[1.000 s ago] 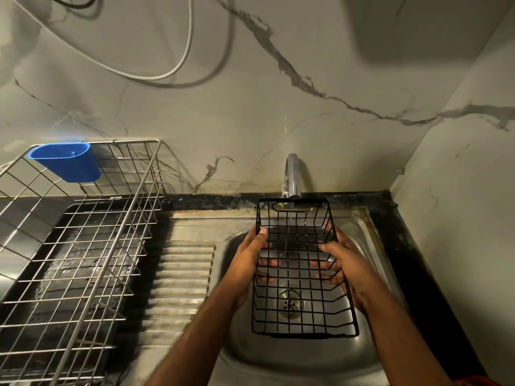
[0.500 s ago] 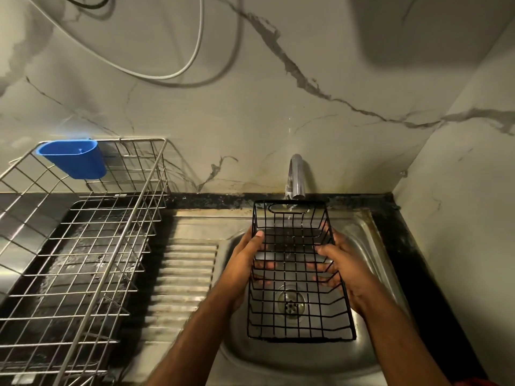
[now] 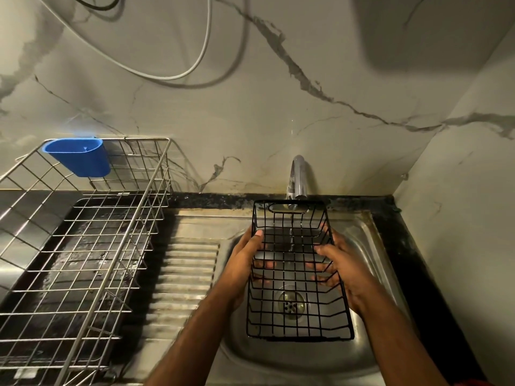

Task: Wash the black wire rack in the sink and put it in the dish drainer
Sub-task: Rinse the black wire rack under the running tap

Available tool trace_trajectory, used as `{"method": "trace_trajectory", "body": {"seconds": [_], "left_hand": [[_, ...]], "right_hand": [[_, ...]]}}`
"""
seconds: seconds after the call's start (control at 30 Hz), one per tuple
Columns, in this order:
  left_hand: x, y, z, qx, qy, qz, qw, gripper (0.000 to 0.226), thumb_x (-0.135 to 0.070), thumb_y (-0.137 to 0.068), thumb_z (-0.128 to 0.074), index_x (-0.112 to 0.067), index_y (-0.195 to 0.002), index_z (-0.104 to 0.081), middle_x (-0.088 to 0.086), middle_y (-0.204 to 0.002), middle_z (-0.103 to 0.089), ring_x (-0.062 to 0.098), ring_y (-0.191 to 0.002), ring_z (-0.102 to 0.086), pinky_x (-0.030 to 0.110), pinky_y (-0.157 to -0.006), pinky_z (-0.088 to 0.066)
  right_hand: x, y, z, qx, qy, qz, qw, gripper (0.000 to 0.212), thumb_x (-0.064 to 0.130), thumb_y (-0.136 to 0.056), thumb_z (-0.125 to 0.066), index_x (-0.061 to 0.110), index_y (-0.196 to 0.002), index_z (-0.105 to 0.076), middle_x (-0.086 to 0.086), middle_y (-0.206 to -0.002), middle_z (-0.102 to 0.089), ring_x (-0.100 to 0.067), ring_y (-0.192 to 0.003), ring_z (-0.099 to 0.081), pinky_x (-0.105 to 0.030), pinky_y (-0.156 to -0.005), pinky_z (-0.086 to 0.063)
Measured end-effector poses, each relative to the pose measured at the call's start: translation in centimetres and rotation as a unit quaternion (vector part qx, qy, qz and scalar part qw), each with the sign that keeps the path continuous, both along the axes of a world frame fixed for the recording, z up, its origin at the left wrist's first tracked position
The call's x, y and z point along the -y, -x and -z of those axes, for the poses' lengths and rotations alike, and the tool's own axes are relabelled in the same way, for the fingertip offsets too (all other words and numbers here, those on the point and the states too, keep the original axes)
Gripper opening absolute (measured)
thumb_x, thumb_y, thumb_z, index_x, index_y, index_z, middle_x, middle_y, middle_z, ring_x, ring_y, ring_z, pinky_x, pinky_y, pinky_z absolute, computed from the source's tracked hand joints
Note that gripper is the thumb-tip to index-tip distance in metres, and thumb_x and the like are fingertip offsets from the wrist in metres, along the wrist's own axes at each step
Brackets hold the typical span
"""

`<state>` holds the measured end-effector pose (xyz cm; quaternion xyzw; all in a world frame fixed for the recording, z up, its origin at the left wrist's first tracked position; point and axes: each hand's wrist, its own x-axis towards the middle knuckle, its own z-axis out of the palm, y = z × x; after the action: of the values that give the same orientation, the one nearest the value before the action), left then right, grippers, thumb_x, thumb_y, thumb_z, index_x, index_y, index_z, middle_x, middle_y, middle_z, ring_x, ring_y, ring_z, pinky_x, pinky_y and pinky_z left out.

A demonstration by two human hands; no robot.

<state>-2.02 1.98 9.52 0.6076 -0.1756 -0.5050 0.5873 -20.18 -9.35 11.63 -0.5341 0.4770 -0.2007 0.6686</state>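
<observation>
The black wire rack (image 3: 295,324) is a small open basket held over the steel sink (image 3: 370,240), its far end under the tap (image 3: 297,176). A thin stream of water runs down through it. My left hand (image 3: 245,263) grips its left side, thumb over the top rim and fingers under the mesh. My right hand (image 3: 342,266) grips the right side the same way. The silver wire dish drainer (image 3: 111,263) stands on the counter to the left, apart from the rack.
A blue plastic cup (image 3: 79,157) hangs on the drainer's back rim. A ribbed draining board (image 3: 184,274) lies between drainer and sink bowl. The drain hole (image 3: 289,302) shows through the rack. Marble walls close in behind and on the right; cables hang on the back wall.
Both hands hold the rack as before; it stays under the tap with only a slight shift. The view has tipped up a little.
</observation>
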Motion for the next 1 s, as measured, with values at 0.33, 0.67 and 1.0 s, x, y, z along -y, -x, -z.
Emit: {"method": "trace_trajectory", "body": {"seconds": [0.33, 0.67, 1.0], "left_hand": [[-0.4, -0.6, -0.3, 0.021, 0.004, -0.008, 1.0, 0.053, -0.055, -0.097, -0.053, -0.035, -0.146, -0.048, 0.001, -0.128, -0.068, 0.026, -0.095, -0.073, 0.039, -0.064, -0.058], [-1.3, -1.3, -1.2, 0.025, 0.008, -0.028, 0.999, 0.031, -0.046, -0.103, -0.049, -0.039, -0.131, -0.058, -0.019, -0.091, -0.075, 0.022, -0.083, -0.072, 0.037, -0.062, -0.056], [-1.6, -1.4, -1.3, 0.031, 0.013, -0.029, 0.999, 0.038, -0.047, -0.102, -0.051, -0.032, -0.137, -0.055, -0.013, -0.098, -0.073, 0.021, -0.084, -0.075, 0.034, -0.058, -0.055]], "right_hand": [[-0.1, -0.6, 0.1, -0.001, 0.003, -0.011, 1.0, 0.062, 0.016, -0.1, -0.05, 0.049, -0.149, -0.031, 0.001, -0.128, -0.057, -0.023, -0.098, -0.073, -0.047, -0.083, -0.06], [-0.4, -1.7, 0.0, 0.001, 0.021, -0.038, 0.999, 0.059, 0.017, -0.101, -0.048, 0.048, -0.149, -0.032, 0.0, -0.128, -0.06, -0.02, -0.096, -0.074, -0.044, -0.08, -0.058], [-0.3, -2.0, 0.1, -0.006, 0.023, -0.039, 0.999, 0.058, 0.022, -0.102, -0.05, 0.049, -0.15, -0.03, 0.001, -0.125, -0.061, -0.019, -0.095, -0.074, -0.053, -0.091, -0.056]]}}
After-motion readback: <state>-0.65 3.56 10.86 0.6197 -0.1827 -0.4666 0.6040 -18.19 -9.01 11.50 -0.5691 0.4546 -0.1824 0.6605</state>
